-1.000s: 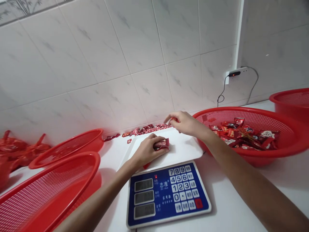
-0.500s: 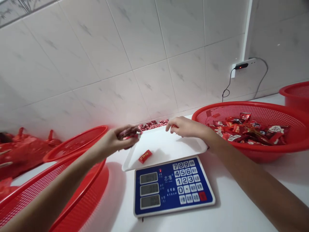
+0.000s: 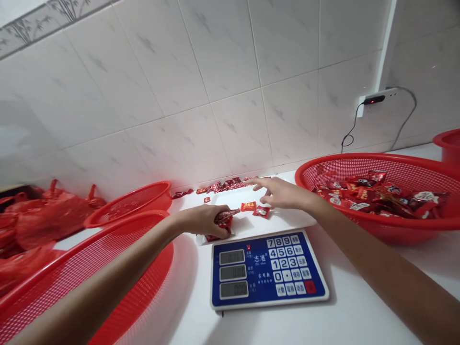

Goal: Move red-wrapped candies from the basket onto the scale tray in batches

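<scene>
My left hand [image 3: 206, 221] is closed around several red wrapped candies [image 3: 223, 219], low at the left end of the white tray [image 3: 287, 218]. My right hand [image 3: 283, 194] hovers over the tray's right part, fingers spread and nothing in them. Just left of it, an orange-red candy packet [image 3: 247, 206] and a dark red candy packet [image 3: 261, 211] lie on the tray. In front of the tray is the blue keypad panel of a weighing scale [image 3: 269, 273], a small red light lit above its displays.
A red mesh basket [image 3: 309, 175] at the right holds many wrapped candies. Two more red baskets [image 3: 163, 268] [image 3: 125, 206] stand at the left, near red plastic bags [image 3: 53, 220]. Loose candies [image 3: 226, 184] lie along the tiled wall. A cable [image 3: 354, 129] hangs from a socket.
My left hand has come down onto the tray's left end with its candies. My right hand's fingers have spread, and two packets now lie beside it. The view has shifted slightly.
</scene>
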Demonstrator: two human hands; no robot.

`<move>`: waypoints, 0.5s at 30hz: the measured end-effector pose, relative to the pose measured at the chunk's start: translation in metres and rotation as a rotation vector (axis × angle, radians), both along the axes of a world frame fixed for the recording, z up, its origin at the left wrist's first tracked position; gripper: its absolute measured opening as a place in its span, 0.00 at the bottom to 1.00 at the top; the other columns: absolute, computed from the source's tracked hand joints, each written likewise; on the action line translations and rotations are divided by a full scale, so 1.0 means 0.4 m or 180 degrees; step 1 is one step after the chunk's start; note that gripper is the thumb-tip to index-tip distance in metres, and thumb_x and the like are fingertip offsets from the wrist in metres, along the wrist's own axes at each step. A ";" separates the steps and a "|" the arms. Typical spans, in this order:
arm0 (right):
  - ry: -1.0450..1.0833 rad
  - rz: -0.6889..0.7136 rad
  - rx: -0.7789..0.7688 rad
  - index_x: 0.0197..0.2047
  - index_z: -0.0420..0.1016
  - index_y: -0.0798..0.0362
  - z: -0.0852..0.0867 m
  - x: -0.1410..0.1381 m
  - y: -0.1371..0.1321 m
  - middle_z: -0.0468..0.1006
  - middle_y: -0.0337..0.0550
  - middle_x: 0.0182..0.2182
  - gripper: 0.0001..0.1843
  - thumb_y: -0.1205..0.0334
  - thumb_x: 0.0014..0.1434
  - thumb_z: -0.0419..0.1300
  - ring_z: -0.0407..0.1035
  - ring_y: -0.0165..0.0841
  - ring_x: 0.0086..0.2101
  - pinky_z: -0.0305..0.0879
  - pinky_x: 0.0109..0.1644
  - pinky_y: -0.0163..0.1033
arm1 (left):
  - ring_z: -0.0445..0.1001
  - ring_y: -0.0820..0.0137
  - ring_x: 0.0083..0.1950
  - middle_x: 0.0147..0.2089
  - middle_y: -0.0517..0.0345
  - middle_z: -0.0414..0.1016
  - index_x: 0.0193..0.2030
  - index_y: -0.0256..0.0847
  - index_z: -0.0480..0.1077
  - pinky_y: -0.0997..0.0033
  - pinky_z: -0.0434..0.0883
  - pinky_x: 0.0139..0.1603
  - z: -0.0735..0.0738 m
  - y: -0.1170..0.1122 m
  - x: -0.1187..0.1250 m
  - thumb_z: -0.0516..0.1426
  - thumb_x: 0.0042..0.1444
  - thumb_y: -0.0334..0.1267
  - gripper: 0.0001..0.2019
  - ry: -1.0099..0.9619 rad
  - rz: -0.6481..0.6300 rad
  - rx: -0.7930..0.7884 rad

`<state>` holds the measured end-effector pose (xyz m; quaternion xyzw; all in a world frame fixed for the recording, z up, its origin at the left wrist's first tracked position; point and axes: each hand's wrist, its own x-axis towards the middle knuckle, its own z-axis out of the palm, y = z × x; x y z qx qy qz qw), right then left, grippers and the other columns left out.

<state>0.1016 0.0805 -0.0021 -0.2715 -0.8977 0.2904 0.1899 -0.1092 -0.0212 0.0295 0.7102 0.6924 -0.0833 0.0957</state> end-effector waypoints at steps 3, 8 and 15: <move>0.0157 -0.0088 0.0044 0.68 0.61 0.48 0.024 0.023 -0.002 0.73 0.48 0.57 0.34 0.74 0.59 0.54 0.73 0.32 0.39 0.68 0.41 0.36 | 0.74 0.60 0.37 0.38 0.54 0.78 0.48 0.45 0.72 0.70 0.64 0.31 -0.015 -0.015 -0.012 0.60 0.46 0.50 0.21 -0.0086 -0.0004 0.0169; 0.0102 -0.0084 0.0047 0.66 0.65 0.51 0.047 0.060 0.001 0.75 0.49 0.54 0.30 0.70 0.60 0.57 0.74 0.35 0.40 0.68 0.41 0.37 | 0.69 0.68 0.29 0.30 0.60 0.72 0.39 0.42 0.66 0.74 0.63 0.27 -0.011 -0.060 -0.035 0.58 0.48 0.48 0.15 -0.0898 0.0143 0.0473; 0.0096 -0.0333 0.0262 0.62 0.69 0.51 0.065 0.095 0.003 0.77 0.47 0.51 0.25 0.66 0.61 0.57 0.73 0.35 0.43 0.67 0.46 0.38 | 0.66 0.72 0.22 0.25 0.65 0.72 0.38 0.45 0.67 0.78 0.63 0.21 0.068 -0.219 -0.186 0.61 0.44 0.54 0.19 -0.1192 0.1119 0.1409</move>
